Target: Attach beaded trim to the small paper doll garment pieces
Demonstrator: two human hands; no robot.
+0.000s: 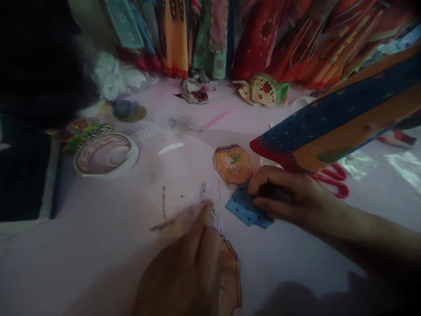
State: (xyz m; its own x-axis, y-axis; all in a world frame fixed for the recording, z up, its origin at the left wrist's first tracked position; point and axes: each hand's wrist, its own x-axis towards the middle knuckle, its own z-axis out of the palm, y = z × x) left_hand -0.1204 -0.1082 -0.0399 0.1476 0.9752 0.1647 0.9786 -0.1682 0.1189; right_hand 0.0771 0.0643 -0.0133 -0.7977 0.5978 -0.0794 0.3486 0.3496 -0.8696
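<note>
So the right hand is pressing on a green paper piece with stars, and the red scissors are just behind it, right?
Not quite. In the head view the right hand presses on a blue paper piece with stars, not a green one. The red scissors do lie just behind it.

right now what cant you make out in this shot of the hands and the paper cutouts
Head view only:
- Left hand: motion-blurred; whether its fingertip touches the glittery strip is unclear.
- Orange cutout: partly covered by the left hand, cut by the bottom edge.
- Blue cutout: right hand hides its far part.
- Red scissors: blades hidden under the long blue-and-orange piece.
- Left side: too dark.
</note>
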